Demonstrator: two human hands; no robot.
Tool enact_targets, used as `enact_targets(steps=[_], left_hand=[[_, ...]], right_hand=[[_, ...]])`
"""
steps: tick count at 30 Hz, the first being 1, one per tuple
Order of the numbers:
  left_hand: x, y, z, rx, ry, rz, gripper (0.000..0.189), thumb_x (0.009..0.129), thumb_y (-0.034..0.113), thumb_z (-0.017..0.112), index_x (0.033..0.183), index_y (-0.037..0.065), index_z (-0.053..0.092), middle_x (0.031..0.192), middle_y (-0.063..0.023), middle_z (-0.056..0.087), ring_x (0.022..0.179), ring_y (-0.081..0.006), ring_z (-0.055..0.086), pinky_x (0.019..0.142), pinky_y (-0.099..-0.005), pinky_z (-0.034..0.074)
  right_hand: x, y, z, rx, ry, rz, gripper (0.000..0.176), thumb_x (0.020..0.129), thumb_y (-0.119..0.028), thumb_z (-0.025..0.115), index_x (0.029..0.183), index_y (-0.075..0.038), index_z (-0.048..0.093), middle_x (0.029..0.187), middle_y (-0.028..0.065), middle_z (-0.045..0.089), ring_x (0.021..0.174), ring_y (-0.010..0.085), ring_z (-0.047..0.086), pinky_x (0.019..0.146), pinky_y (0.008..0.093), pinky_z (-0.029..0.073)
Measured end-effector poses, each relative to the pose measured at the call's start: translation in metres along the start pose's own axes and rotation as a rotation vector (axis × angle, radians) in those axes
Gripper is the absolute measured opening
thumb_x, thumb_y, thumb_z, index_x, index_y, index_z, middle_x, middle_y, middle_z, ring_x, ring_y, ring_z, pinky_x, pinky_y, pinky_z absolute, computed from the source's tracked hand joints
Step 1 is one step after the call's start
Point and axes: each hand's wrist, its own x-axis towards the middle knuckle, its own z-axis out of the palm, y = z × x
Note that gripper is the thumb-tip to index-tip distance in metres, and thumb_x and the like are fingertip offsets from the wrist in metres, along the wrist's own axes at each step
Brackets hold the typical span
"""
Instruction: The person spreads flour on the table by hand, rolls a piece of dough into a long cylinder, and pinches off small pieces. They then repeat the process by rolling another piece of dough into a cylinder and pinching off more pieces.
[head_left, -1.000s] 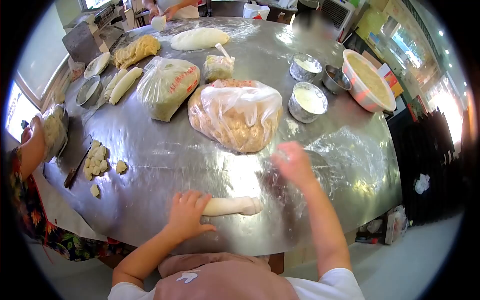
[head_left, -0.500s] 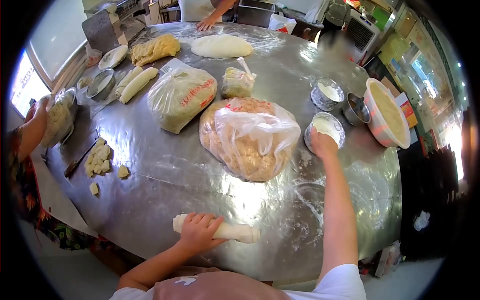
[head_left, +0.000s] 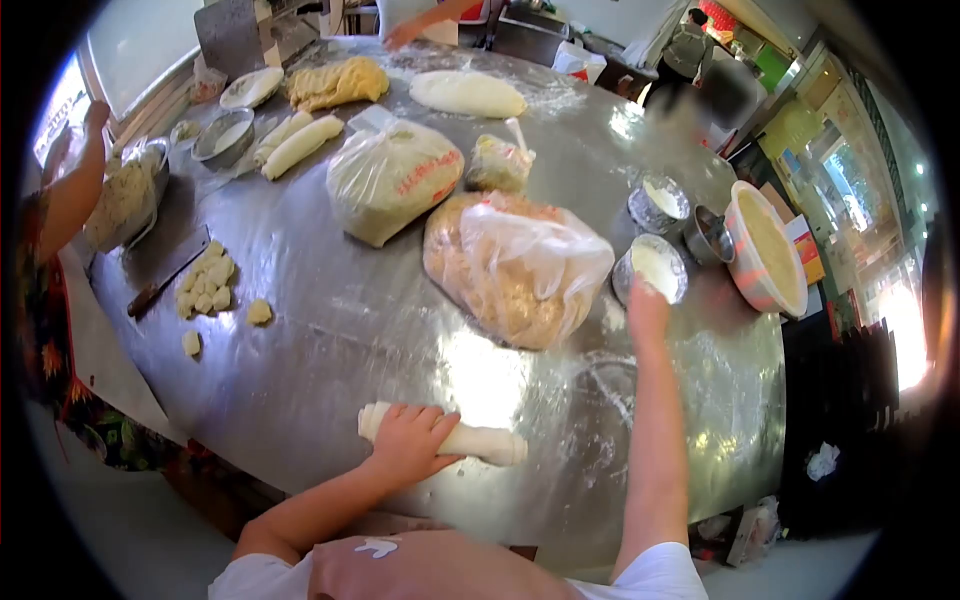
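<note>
Near the front edge of the metal table, my left hand is wrapped over a pale dough roll. My right arm stretches forward, and my right hand is at the near rim of a metal bowl of white flour; its fingertips are blurred and partly hidden at the bowl. A second flour bowl stands just behind. Left of my right hand lies a large plastic bag of brown filling.
Dough pieces lie by a cleaver at left. A greenish bag, dough rolls, yellow dough and white dough lie farther back. A large tub stands right. Co-workers' arms show at left and at the back.
The view has shifted. My right hand has drawn back slightly toward the bowl's near rim. My left hand still holds the roll. The left co-worker's hand has risen, and the back co-worker's hand has lifted off the table.
</note>
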Motion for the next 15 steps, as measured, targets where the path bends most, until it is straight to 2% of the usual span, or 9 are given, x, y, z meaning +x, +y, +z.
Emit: enact_targets(steps=[2,5,8,11,13,15], left_hand=[[-0.002,-0.003,0.001,-0.043,0.001,0.023,0.061,0.072,0.046,0.080,0.122,0.014,0.063,0.107,-0.0048,0.065,0.097,-0.0260,0.061,0.090,-0.0438,0.041],[-0.007,-0.007,-0.001,-0.079,-0.005,0.060,0.061,0.073,0.040,0.081,0.125,0.012,0.061,0.111,-0.0069,0.064,0.101,-0.0271,0.060,0.093,-0.0450,0.041],[-0.014,-0.007,-0.002,-0.091,0.013,0.075,0.062,0.073,0.035,0.080,0.127,0.011,0.060,0.114,-0.0077,0.063,0.107,-0.0270,0.059,0.096,-0.0457,0.041],[-0.016,-0.002,-0.005,-0.087,0.019,0.070,0.062,0.074,0.033,0.080,0.128,0.010,0.060,0.117,-0.0081,0.063,0.112,-0.0270,0.057,0.098,-0.0463,0.040],[-0.020,0.001,-0.003,-0.053,0.005,0.064,0.061,0.074,0.032,0.079,0.128,0.010,0.061,0.120,-0.0084,0.062,0.115,-0.0273,0.056,0.101,-0.0464,0.040],[-0.030,0.004,0.002,-0.027,0.014,0.072,0.061,0.074,0.033,0.079,0.128,0.010,0.061,0.122,-0.0095,0.061,0.118,-0.0280,0.055,0.104,-0.0471,0.039]], right_hand=[[-0.038,0.022,0.020,-0.318,-0.274,-0.088,0.043,0.097,-0.036,0.052,0.100,0.001,0.072,0.098,0.0282,0.070,0.103,0.0452,0.065,0.091,0.0485,0.049],[-0.097,0.022,-0.003,-0.406,-0.450,-0.070,0.046,0.098,-0.035,0.052,0.118,0.003,0.067,0.119,0.0298,0.065,0.119,0.0436,0.059,0.101,0.0458,0.045],[-0.132,0.028,0.001,-0.215,-0.079,0.072,0.059,0.098,-0.037,0.054,0.138,0.006,0.052,0.142,0.0313,0.050,0.134,0.0442,0.046,0.111,0.0470,0.038],[-0.165,0.047,0.058,-0.496,-0.045,-0.022,0.072,0.097,-0.042,0.055,0.144,0.011,0.039,0.151,0.0324,0.038,0.142,0.0440,0.036,0.117,0.0487,0.030],[-0.207,-0.013,0.080,-0.656,-0.258,-0.054,0.076,0.098,-0.043,0.055,0.149,0.009,0.033,0.156,0.0322,0.030,0.147,0.0446,0.028,0.120,0.0489,0.025],[-0.219,-0.092,0.072,-0.316,-0.750,-0.247,0.072,0.101,-0.044,0.049,0.150,0.006,0.035,0.159,0.0313,0.025,0.150,0.0428,0.022,0.124,0.0436,0.017]])
